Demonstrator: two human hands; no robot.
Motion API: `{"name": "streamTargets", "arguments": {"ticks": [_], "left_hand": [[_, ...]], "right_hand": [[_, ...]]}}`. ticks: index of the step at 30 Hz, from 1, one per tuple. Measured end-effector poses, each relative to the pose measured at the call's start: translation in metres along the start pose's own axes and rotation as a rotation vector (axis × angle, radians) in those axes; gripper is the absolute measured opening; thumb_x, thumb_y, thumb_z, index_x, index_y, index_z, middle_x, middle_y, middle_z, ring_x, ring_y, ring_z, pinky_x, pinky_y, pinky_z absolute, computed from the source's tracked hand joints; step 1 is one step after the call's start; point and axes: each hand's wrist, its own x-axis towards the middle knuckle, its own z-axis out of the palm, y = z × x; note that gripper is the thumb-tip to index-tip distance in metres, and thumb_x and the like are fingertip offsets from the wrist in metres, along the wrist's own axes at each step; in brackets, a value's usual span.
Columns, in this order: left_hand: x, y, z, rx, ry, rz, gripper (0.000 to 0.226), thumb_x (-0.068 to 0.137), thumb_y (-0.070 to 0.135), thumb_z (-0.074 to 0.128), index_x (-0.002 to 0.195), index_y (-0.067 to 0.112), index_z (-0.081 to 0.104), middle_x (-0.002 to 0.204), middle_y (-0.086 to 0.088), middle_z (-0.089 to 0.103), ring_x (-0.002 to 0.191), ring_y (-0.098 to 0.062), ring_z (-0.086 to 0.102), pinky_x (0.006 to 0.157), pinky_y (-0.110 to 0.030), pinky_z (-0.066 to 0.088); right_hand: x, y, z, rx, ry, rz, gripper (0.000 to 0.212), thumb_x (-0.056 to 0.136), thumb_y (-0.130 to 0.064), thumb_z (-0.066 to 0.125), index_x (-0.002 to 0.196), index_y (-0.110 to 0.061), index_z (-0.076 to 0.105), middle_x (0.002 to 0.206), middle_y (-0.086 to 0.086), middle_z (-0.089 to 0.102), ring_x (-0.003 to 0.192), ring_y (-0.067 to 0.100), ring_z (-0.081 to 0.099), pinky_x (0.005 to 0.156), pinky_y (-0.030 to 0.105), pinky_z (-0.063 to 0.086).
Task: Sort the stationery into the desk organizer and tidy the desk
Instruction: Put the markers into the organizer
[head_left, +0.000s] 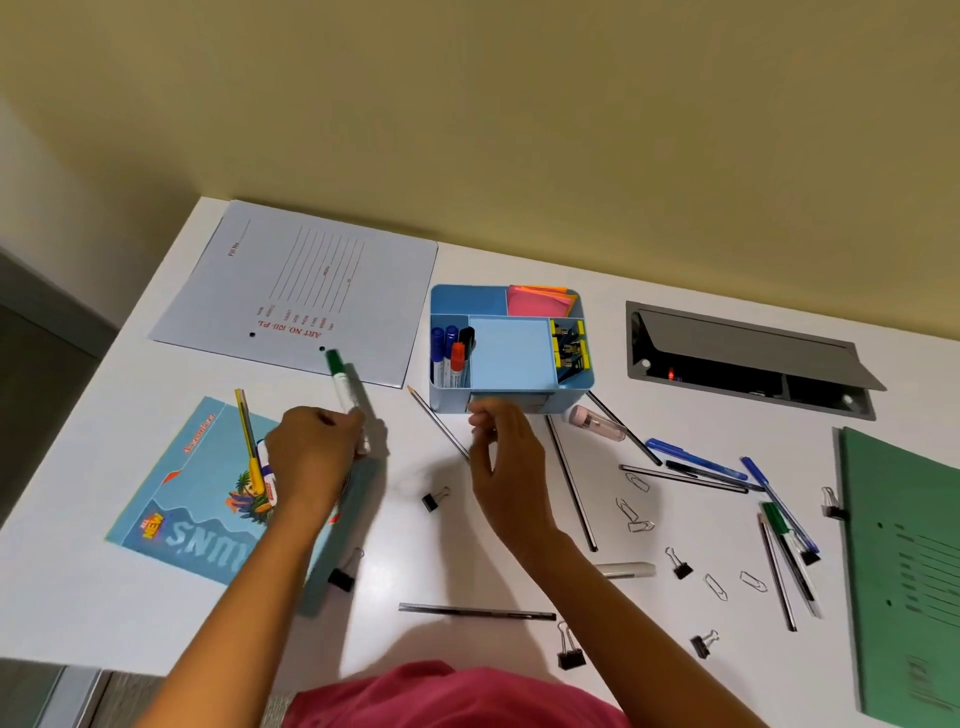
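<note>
A blue desk organizer (581, 387) stands at the middle back of the white desk. Its left compartment holds markers (451, 354), the back one sticky notes (540, 301), the right one yellow-black binder clips (569, 347). My left hand (311, 457) grips a white marker with a green cap (340, 382), cap pointing away from me, above a blue booklet (192, 499). My right hand (501, 457) hovers just in front of the organizer's front wall, fingers loosely curled, with nothing visible in them. A pencil (434, 423) lies between the hands.
Loose pens (696, 460), thin black pencils (571, 483), paper clips (636, 480) and black binder clips (434, 501) are scattered right and front. A white file folder (301, 291) lies back left, a green folder (904, 571) at the right edge. An open cable hatch (748, 358) is back right.
</note>
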Motion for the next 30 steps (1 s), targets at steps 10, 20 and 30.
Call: {"name": "streamTargets", "arguments": {"ticks": [10, 20, 30], "left_hand": [[-0.047, 0.027, 0.02, -0.078, -0.024, 0.593, 0.005, 0.085, 0.009, 0.065, 0.083, 0.013, 0.063, 0.069, 0.0, 0.064, 0.067, -0.022, 0.061, 0.065, -0.033, 0.048], [-0.008, 0.032, 0.037, -0.28, -0.076, 0.371, 0.033, 0.101, 0.016, 0.038, 0.129, 0.024, 0.055, 0.128, 0.006, 0.06, 0.116, -0.009, 0.055, 0.097, -0.016, 0.04], [-0.001, 0.04, 0.055, -0.238, -0.196, 0.345, 0.042, 0.103, 0.015, 0.032, 0.142, 0.025, 0.04, 0.148, 0.001, 0.041, 0.134, -0.018, 0.041, 0.095, -0.013, 0.029]], "right_hand": [[0.044, -0.034, -0.003, 0.208, 0.051, 0.017, 0.018, 0.09, -0.026, 0.059, 0.085, -0.008, 0.059, 0.073, 0.003, 0.054, 0.065, 0.011, 0.051, 0.06, 0.02, 0.042], [0.07, -0.04, -0.017, 0.227, 0.15, -0.039, 0.015, 0.094, -0.014, 0.056, 0.106, -0.005, 0.056, 0.097, 0.007, 0.061, 0.083, 0.018, 0.064, 0.073, 0.027, 0.054], [0.078, -0.024, 0.013, -0.099, 0.016, -0.072, 0.03, 0.091, -0.008, 0.057, 0.12, -0.003, 0.051, 0.109, 0.012, 0.061, 0.098, 0.026, 0.059, 0.086, 0.03, 0.047]]}}
